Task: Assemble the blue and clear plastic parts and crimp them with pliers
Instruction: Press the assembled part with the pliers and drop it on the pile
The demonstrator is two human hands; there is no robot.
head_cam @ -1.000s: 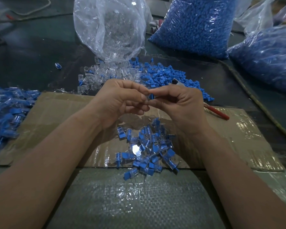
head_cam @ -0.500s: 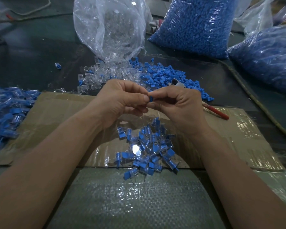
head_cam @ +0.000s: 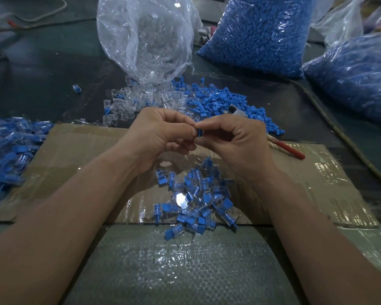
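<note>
Together, left hand (head_cam: 161, 137) and right hand (head_cam: 235, 142) each with pinching grip on blue part (head_cam: 199, 132), apparently red-handled pliers (head_cam: 287, 149) behind.

The left hand (head_cam: 161, 137) and right hand (head_cam: 235, 144) are bare. Back from the fingers (head_cam: 178, 119), both wrists and forearms are bare and unsleeved.

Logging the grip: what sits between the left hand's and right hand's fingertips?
A small blue plastic part, pinched where left hand and right hand meet; the head view shows it.
</note>
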